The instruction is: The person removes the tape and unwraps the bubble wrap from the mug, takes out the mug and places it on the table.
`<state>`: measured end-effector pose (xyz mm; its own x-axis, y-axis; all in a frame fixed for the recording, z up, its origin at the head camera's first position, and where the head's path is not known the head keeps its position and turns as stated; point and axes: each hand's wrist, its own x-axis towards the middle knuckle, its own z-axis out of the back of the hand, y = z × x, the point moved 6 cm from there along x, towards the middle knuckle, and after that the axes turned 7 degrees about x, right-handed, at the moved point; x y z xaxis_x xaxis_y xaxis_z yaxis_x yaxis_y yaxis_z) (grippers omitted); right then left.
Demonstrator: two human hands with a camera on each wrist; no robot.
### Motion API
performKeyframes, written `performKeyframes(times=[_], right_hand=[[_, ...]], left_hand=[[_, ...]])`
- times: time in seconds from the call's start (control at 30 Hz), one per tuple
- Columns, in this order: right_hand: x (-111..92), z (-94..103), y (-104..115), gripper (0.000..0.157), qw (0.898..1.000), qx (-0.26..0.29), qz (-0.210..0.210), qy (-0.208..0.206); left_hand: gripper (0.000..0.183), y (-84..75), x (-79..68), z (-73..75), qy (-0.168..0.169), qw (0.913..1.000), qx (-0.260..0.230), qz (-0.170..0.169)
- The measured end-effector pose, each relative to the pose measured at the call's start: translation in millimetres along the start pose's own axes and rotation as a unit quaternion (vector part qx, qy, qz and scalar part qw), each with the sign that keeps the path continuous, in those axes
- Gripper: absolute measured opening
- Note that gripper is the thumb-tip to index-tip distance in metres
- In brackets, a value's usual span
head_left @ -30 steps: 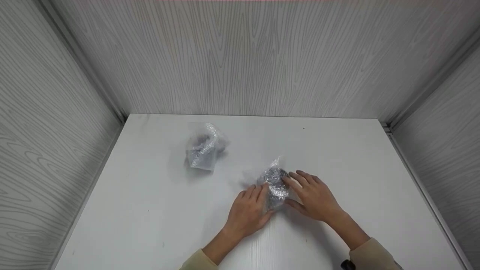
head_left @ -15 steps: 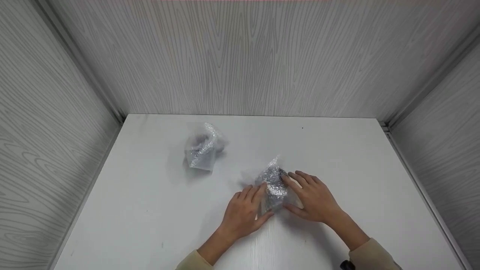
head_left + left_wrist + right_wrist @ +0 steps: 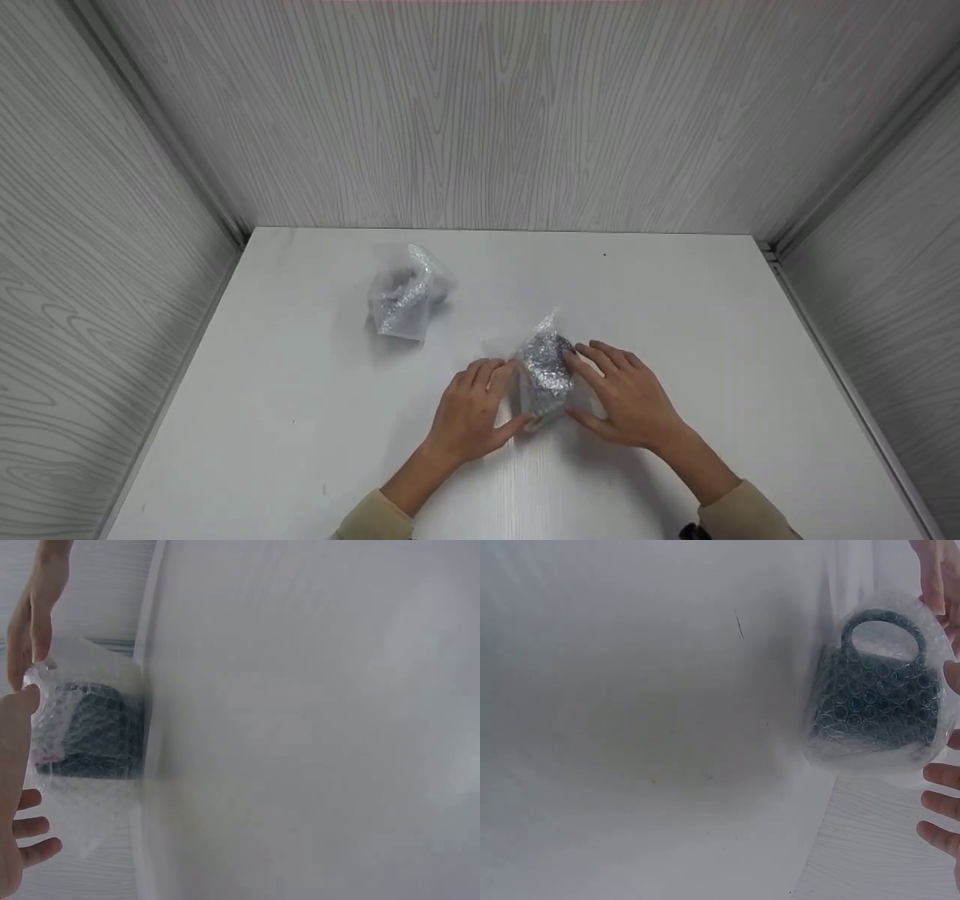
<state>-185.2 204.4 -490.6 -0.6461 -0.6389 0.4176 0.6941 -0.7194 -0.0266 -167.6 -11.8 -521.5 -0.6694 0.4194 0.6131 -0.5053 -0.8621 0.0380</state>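
A dark mug (image 3: 877,701) is wrapped in clear bubble wrap (image 3: 546,371) on the white table, between my two hands. Through the plastic, the right wrist view shows its rounded handle. My left hand (image 3: 469,412) is on the left side, thumb near the wrap's front edge and fingers spread by its left side. On the other side, my right hand (image 3: 628,397) has its fingertips at the upper right of the bundle and its thumb at the lower edge. The fingers of both hands are fairly straight.
Farther back and to the left lies another bubble-wrapped bundle (image 3: 405,300) with something dark inside. The white table (image 3: 262,390) is bounded by grey wood-grain panels (image 3: 480,112) at the back and both sides.
My left hand has moved left, its fingers drawing back from on top of the bubble wrap to its left side. The right hand has stayed nearly in place, its thumb slightly lower.
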Motion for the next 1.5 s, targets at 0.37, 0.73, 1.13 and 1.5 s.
performKeyframes(times=[0.37,0.73,1.13,1.5], right_hand=[[7.2,9.4,15.9,0.069,0.997,-0.013,0.037,-0.061],[12.3,4.0,25.2,0.068,0.996,-0.010,-0.002,-0.083],[9.9,-6.5,30.1,0.056,0.995,0.016,-0.031,-0.098],[8.9,-7.2,31.0,0.055,0.994,0.019,-0.037,-0.104]], left_hand=[[0.089,14.3,5.1,-11.3,0.040,0.9988,0.023,-0.015],[0.095,24.0,9.8,-21.4,0.088,0.9955,0.006,-0.034],[0.093,24.6,12.8,-24.2,0.091,0.9945,-0.004,-0.051],[0.093,25.4,15.9,-28.5,0.119,0.9909,-0.018,-0.060]])
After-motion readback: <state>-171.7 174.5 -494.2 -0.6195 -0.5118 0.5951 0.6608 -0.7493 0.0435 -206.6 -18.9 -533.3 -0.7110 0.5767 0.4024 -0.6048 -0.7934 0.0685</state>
